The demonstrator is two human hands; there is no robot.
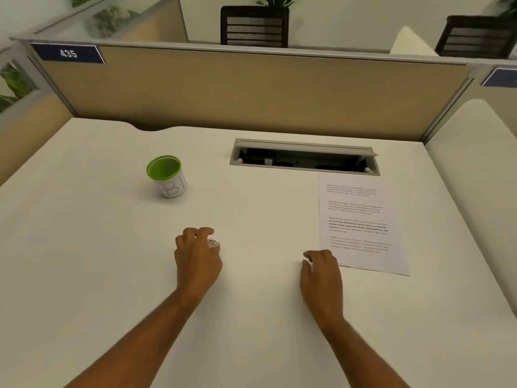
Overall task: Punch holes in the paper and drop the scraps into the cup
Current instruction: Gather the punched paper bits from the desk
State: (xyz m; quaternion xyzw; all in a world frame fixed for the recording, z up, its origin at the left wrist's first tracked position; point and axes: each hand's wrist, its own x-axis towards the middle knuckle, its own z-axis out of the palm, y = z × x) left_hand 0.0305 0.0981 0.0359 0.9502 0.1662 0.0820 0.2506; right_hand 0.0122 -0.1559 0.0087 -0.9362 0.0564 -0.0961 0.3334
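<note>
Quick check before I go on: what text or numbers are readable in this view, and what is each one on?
"435": white digits on the dark blue sign on the partition's top left.
"BI": handwritten on the white label of the green cup.
Printed paper: four paragraphs, too small and blurred to read.
Second blue sign at right edge: cut off, nothing readable.

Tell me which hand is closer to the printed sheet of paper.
The right hand, beside the white printed paper sheet's near corner; the left hand is farther away, over a small whitish object.
</note>
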